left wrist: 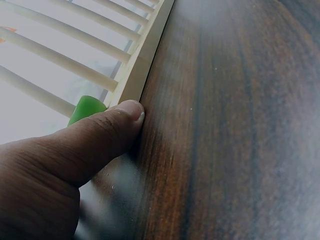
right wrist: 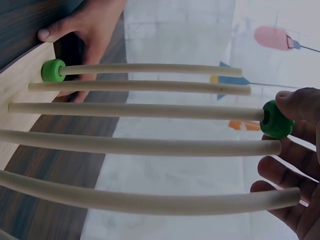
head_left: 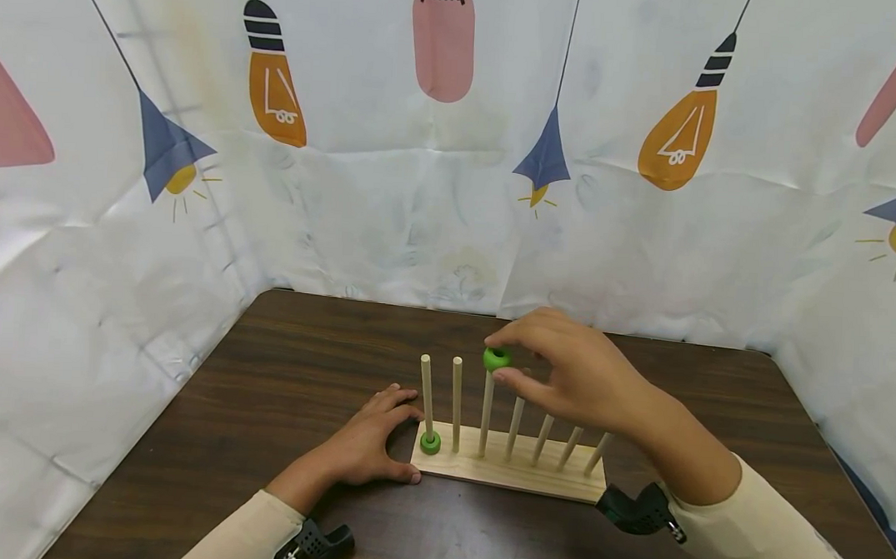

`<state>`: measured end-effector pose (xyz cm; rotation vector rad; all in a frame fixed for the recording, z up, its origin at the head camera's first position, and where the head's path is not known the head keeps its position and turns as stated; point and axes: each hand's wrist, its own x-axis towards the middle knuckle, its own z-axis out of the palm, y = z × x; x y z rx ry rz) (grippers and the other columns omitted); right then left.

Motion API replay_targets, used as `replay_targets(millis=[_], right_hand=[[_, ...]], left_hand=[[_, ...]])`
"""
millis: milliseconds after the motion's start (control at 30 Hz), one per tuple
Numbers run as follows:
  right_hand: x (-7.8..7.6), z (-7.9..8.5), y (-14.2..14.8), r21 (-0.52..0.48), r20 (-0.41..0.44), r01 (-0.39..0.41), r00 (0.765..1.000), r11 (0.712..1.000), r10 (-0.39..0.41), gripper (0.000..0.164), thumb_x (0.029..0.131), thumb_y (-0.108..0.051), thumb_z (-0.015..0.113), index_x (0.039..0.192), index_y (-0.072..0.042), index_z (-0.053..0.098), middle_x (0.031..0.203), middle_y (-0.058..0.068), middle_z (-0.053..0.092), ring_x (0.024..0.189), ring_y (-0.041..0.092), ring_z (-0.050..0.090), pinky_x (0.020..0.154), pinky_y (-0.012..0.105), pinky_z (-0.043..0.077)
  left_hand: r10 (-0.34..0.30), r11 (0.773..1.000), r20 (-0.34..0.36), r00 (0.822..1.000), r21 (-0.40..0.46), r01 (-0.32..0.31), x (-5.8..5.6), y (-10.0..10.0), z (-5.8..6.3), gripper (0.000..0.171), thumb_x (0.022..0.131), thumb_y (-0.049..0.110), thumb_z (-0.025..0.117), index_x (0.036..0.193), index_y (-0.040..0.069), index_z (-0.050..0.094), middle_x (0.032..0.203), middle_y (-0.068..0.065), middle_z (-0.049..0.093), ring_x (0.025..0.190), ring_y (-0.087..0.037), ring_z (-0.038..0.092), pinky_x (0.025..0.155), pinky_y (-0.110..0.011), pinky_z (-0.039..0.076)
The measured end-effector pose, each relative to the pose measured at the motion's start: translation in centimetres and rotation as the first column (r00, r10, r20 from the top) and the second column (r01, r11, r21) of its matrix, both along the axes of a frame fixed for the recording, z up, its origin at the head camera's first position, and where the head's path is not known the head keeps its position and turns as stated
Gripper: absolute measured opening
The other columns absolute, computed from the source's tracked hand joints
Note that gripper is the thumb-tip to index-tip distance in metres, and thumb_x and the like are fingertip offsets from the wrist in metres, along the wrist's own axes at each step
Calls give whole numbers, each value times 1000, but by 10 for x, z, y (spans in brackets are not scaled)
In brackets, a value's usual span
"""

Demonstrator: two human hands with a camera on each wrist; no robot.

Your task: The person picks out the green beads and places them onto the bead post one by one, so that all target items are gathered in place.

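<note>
On the left, the left hand (head_left: 366,443) lies by the end of a wooden board (head_left: 500,472), over the dark brown tabletop (head_left: 302,348). It is relaxed and grips nothing; its thumb touches the near corner of the board, and its fingers spread toward the far corner. The board has its long axis from left to right and carries seven upright pegs in one row. The first peg (head_left: 427,395) has a green ring (head_left: 430,445) around its foot, close to the left hand. The second peg (head_left: 456,405) is bare. The third peg (head_left: 486,415) makes the important relation: another green ring (head_left: 497,362) is right at its top, and the hole and the tip seem to be in one line. Whether the tip is inside the hole, I cannot tell. The right hand (head_left: 579,369) is the nearer one, pinching this upper ring between thumb and forefinger from the right side. Its other fingers are bent near the tips of the fourth peg (right wrist: 200,148) and the fifth peg (right wrist: 175,203), which leave them little room. Farther right, the sixth peg (head_left: 570,448) and seventh peg (head_left: 598,454) are partly hidden under this hand.
</note>
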<state>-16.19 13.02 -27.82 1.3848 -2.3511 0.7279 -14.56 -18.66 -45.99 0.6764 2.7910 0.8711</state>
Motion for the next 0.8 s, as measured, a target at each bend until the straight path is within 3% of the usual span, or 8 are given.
replay_targets(millis=[233, 400, 633, 800], right_hand=[[0, 3, -10, 15, -24, -15, 1000, 1000, 16, 31, 91, -23, 81, 120, -15, 72, 114, -9, 69, 106, 11, 63, 85, 36, 55], [1, 4, -17, 37, -12, -1, 1000, 999, 2, 30, 93, -24, 79, 121, -15, 72, 114, -9, 69, 107, 11, 63, 79, 34, 55], [0, 6, -27, 40, 24, -3, 1000, 999, 2, 29, 94, -26, 78, 121, -16, 72, 115, -11, 69, 111, 12, 63, 86, 37, 55], [-1, 5, -33, 45, 31, 3, 1000, 999, -4, 30, 94, -27, 78, 122, -17, 72, 115, -10, 69, 107, 10, 62, 80, 34, 55]], left_hand=[[-4, 1000, -6, 1000, 1, 4, 0, 0, 0, 69, 74, 53, 90, 129, 22, 63, 161, -11, 36, 153, -41, 17, 114, -68, 26], [-6, 1000, -5, 1000, 11, 6, -1, 0, 0, 68, 73, 53, 90, 129, 22, 63, 160, -12, 36, 153, -42, 17, 114, -68, 26], [-22, 1000, -22, 1000, 13, 22, 0, -1, -1, 67, 74, 52, 90, 128, 22, 63, 159, -12, 37, 152, -44, 18, 114, -69, 27], [-28, 999, -26, 999, 16, 28, -1, -2, -1, 68, 74, 53, 90, 128, 21, 63, 159, -13, 37, 152, -44, 18, 114, -69, 27]])
